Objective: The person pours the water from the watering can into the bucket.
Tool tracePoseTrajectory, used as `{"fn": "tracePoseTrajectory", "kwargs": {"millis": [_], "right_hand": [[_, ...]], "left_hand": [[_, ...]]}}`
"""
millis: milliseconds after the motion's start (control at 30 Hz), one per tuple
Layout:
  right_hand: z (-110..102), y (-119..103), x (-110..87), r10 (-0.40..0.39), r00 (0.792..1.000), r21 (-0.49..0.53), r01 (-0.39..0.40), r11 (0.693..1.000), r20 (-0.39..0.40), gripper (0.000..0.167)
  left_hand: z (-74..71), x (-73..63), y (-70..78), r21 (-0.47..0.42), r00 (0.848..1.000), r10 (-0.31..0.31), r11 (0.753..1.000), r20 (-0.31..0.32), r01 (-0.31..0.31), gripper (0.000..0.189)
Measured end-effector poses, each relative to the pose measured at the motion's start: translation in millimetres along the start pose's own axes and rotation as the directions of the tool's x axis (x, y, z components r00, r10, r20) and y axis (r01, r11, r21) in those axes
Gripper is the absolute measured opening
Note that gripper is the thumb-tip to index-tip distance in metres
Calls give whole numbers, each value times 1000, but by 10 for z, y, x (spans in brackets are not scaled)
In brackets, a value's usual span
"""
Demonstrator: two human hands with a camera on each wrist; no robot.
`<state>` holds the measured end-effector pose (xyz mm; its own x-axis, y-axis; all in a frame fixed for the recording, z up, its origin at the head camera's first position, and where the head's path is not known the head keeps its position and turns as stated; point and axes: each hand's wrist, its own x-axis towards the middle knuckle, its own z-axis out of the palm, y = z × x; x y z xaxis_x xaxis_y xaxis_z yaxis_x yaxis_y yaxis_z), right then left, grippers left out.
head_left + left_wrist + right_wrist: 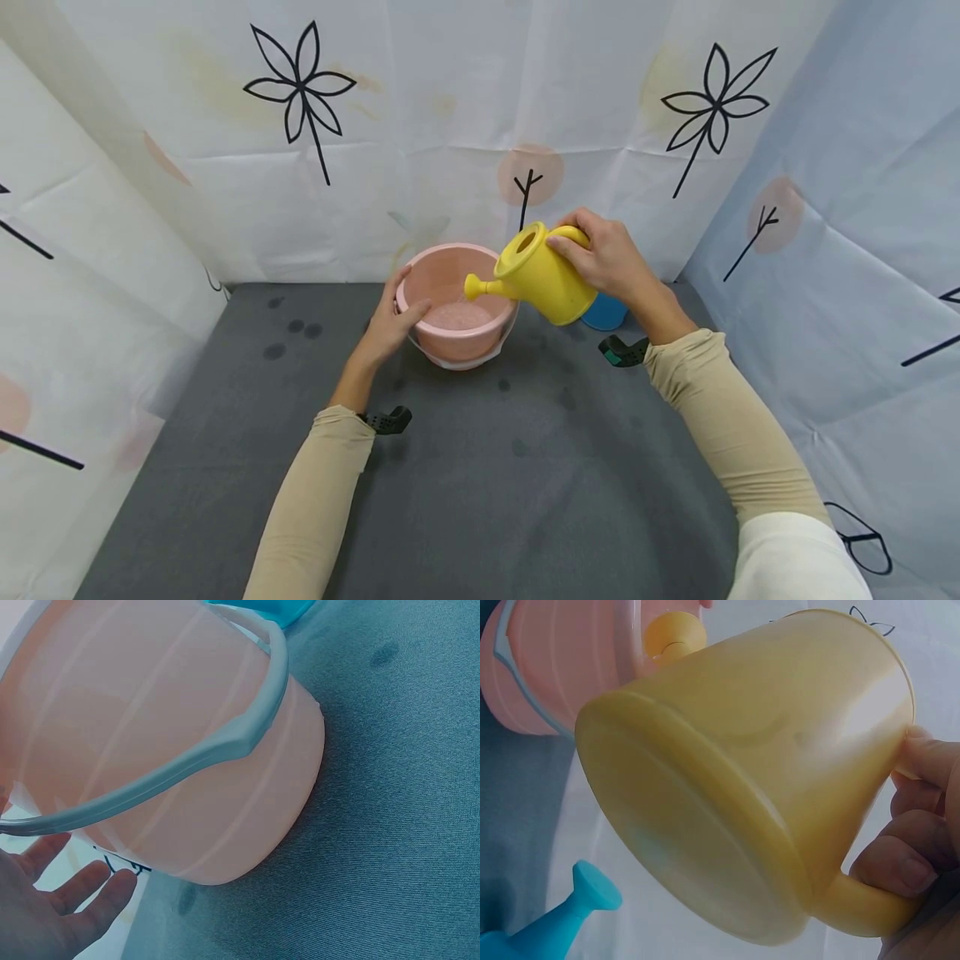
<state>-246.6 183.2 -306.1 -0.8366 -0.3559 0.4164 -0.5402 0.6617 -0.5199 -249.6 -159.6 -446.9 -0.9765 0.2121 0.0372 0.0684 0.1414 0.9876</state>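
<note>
Step in hand: judged to be pouring from the yellow watering can into the pink bucket. The can is tilted in the air, its rose over the bucket's opening. What looks like disturbed water lies at the bottom of the bucket; a stream from the rose cannot be made out clearly.

Next move: this appears to call for a steeper tilt as the can empties, with the rose inside the line of the rim. Main risk, in judgement: a drift sideways would spill water onto the grey worktop, which already carries dark spots.

Right hand: grip closed round the can's handle, thumb toward the can body; forearm reaching forward and inward, wrist above the worktop.

Left hand: grip wide, at the bucket's left side, thumb over the rim and forefinger at its edge. The other fingers stand spread and apart from the wall in the left wrist view. The hand appears to steady rather than lift.

The bucket stands upright on the worktop, its pale carrying handle hanging down in front. A blue spouted vessel stands to its right.
</note>
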Motion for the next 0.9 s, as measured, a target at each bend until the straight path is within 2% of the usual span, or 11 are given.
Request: {"fn": "tracePoseTrajectory", "kwargs": {"millis": [67, 167, 367, 500, 900], "right_hand": [[1, 4, -1, -3, 1000, 0, 3, 1000, 0, 25], [0, 7, 1, -5, 1000, -2, 5, 1000, -2, 25], [5, 7, 16, -10, 1000, -8, 10, 1000, 10, 26], [-4, -3, 17, -10, 1000, -12, 11, 1000, 11, 26], [-13, 10, 32, -14, 1000, -19, 14, 1000, 25, 26]], "left_hand": [[-4, 34, -85, 11, 1000, 14, 1000, -9, -14, 79], [-4, 41, -92, 16, 1000, 6, 1000, -14, -6, 79], [12, -41, 113, -10, 1000, -23, 1000, 4, 23, 82], [27, -86, 227, 3, 999, -35, 999, 11, 35, 81], [25, -118, 251, 0, 999, -38, 999, 22, 38, 81]]}}
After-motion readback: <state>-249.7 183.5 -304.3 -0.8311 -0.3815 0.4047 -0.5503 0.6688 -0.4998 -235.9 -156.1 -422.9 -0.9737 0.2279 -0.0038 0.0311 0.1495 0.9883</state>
